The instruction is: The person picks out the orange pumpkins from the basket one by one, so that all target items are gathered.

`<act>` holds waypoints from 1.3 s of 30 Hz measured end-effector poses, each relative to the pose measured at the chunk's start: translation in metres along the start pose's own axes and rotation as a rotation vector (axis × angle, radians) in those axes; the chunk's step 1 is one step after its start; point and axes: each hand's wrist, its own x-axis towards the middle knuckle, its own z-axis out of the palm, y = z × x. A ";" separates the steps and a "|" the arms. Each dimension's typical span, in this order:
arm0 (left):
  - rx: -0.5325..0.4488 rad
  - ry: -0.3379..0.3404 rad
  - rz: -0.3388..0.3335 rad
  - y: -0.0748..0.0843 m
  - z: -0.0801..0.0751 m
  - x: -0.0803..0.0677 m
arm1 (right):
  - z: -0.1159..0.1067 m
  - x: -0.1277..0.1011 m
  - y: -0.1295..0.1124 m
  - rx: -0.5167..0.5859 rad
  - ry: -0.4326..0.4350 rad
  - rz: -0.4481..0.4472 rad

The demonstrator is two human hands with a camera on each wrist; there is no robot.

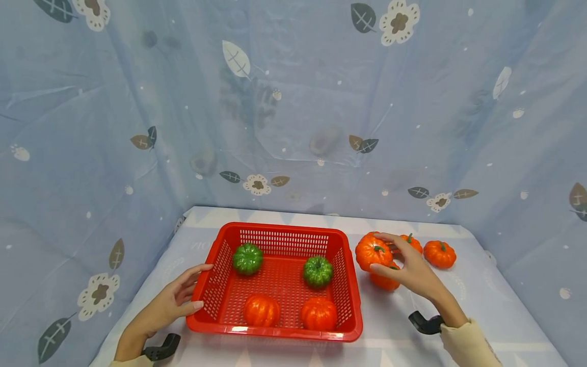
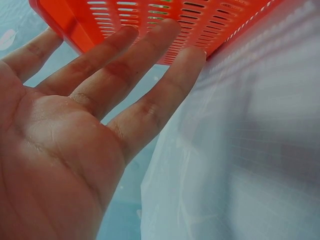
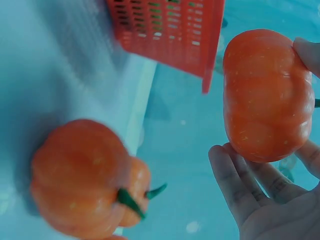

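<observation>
A red plastic basket [image 1: 275, 331] on the table holds two green pumpkins [image 1: 247, 258] [image 1: 318, 271] and two orange ones [image 1: 261, 310] [image 1: 318, 314]. My left hand [image 1: 194, 288] lies against the basket's left wall, fingers [image 2: 150, 65] straight and touching the red mesh [image 2: 210, 20]. To the basket's right, my right hand [image 1: 384, 253] grips an orange pumpkin [image 1: 370, 251] between thumb and fingers [image 3: 235, 185]. In the right wrist view this pumpkin [image 3: 267, 95] looks lifted off the cloth. Another orange pumpkin [image 1: 384, 281] sits under the hand.
Two more orange pumpkins [image 1: 414, 243] [image 1: 439, 254] stand at the back right of the table; the right wrist view shows pumpkins [image 3: 82, 175] below the hand. A blue flowered cloth [image 1: 293, 127] covers the table and rises as walls on three sides.
</observation>
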 end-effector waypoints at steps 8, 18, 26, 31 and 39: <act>-0.003 -0.009 0.000 0.000 -0.001 0.001 | -0.012 -0.019 0.022 -0.051 0.052 0.058; 0.004 -0.011 0.003 0.000 -0.001 0.001 | -0.027 -0.037 0.042 -0.051 0.077 0.149; -0.015 -0.021 -0.001 0.001 -0.002 0.001 | -0.034 -0.049 0.061 -0.070 0.097 0.229; -0.039 -0.024 -0.004 0.001 -0.001 0.001 | -0.040 -0.057 0.072 -0.072 0.123 0.261; -0.036 -0.016 -0.008 0.002 0.000 0.000 | -0.043 -0.062 0.096 -0.053 0.105 0.389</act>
